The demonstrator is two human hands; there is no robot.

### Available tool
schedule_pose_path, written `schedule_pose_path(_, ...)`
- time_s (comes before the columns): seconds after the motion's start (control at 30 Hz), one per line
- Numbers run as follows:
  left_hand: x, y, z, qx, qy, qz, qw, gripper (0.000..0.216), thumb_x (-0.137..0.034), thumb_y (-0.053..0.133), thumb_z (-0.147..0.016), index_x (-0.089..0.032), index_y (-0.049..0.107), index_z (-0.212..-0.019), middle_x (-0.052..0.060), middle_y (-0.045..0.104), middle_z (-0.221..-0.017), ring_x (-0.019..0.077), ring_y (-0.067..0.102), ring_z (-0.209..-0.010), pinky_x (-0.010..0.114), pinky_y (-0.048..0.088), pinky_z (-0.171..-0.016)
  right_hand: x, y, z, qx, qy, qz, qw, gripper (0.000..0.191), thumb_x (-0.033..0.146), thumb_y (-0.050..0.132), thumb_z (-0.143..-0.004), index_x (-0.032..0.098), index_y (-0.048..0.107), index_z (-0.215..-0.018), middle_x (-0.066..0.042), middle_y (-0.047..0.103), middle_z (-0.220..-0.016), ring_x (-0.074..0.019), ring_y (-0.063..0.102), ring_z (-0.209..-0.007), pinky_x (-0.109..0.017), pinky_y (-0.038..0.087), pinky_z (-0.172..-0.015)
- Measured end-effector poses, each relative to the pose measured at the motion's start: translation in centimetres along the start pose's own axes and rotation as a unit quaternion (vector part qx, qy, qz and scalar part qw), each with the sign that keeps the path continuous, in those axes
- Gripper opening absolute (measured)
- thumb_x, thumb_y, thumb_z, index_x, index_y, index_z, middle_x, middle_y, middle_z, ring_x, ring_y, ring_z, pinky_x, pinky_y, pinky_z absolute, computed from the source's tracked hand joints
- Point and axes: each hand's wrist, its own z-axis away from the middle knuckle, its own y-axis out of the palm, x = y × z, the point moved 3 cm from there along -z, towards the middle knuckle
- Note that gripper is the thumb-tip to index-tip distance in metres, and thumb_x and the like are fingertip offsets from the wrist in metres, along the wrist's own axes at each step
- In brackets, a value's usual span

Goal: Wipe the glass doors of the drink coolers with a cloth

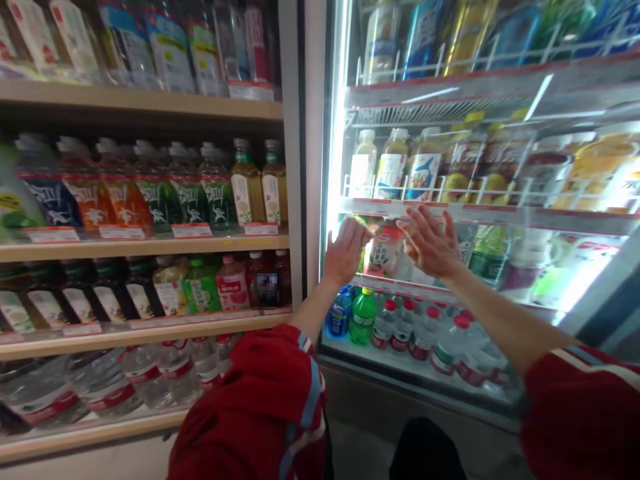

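Observation:
My left hand (346, 252) is raised at the left side of the lit drinks cooler, its fingers stretched out and nothing seen in it. To its right, my right hand (429, 241) is open with fingers spread, just in front of a shelf edge (465, 213). Between the two hands shows a bottle with a pink-red label (383, 249), standing on the cooler's second-lowest shelf. Whether either hand touches that bottle cannot be made out. Part of the bottles behind my right hand is hidden.
On the cooler floor stand a green bottle (363, 316), a blue bottle (339, 312) and several clear bottles with red caps. Wire guards (450, 193) front the upper shelves. A cooler side post (315, 133) separates a wooden shelf rack (140, 250) full of bottles at left.

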Motion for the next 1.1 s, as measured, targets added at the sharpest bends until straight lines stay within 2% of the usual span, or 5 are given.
schedule_pose_path(0.13, 1.0, -0.3, -0.6, -0.023, -0.107, 0.009, 0.994, 0.05, -0.02, 0.035, -0.092, -0.014, 0.03, -0.142, 0.014, 0.028, -0.15, 0.0217, 0.01, -0.142, 0.05, 0.011, -0.116, -0.2, 0.3, 0.1, 0.035, 0.021, -0.015, 0.999, 0.059, 0.025, 0.045, -0.086, 0.028, 0.028, -0.143, -0.007, 0.037, -0.147, -0.0255, 0.028, -0.138, -0.051, 0.013, -0.112)
schedule_pose_path(0.37, -0.8, -0.5, 0.8, 0.062, 0.116, 0.026, 0.991, 0.045, -0.018, 0.039, -0.091, -0.02, 0.039, -0.137, 0.01, 0.041, -0.144, 0.0199, 0.02, -0.14, 0.048, 0.017, -0.115, -0.2, 0.3, 0.0, 0.051, 0.031, -0.035, 0.998, 0.066, 0.025, 0.044, -0.086, 0.031, 0.019, -0.146, -0.003, 0.03, -0.151, -0.0259, 0.027, -0.138, -0.054, 0.011, -0.112)
schedule_pose_path(0.57, 2.1, -1.1, -1.0, -0.035, -0.087, -0.027, 0.995, 0.049, -0.021, 0.037, -0.092, -0.015, 0.033, -0.141, 0.014, 0.034, -0.147, 0.022, 0.019, -0.141, 0.051, 0.013, -0.115, -0.1, 0.2, 0.0, 0.043, 0.03, -0.021, 0.998, 0.065, 0.025, 0.043, -0.087, 0.031, 0.018, -0.147, -0.004, 0.034, -0.149, -0.0253, 0.028, -0.138, -0.052, 0.012, -0.112)
schedule_pose_path(0.77, -0.6, -0.5, 0.3, 0.01, 0.136, -0.014, 0.991, 0.044, -0.017, 0.04, -0.09, -0.019, 0.044, -0.133, 0.011, 0.044, -0.142, 0.0187, 0.022, -0.139, 0.045, 0.018, -0.115, 0.0, 0.2, 0.0, 0.021, 0.015, -0.02, 0.999, 0.062, 0.026, 0.044, -0.088, 0.029, 0.022, -0.145, -0.006, 0.034, -0.149, -0.0239, 0.028, -0.138, -0.051, 0.013, -0.112)
schedule_pose_path(1.1, 1.2, -0.6, -1.1, -0.045, -0.011, -0.013, 0.999, 0.048, -0.02, 0.04, -0.091, -0.015, 0.037, -0.138, 0.015, 0.035, -0.146, 0.0222, 0.016, -0.141, 0.049, 0.016, -0.115, 0.0, 0.1, -0.1, 0.022, 0.015, -0.012, 1.0, 0.058, 0.025, 0.043, -0.088, 0.028, 0.027, -0.144, -0.006, 0.038, -0.146, -0.0229, 0.029, -0.138, -0.051, 0.014, -0.113)
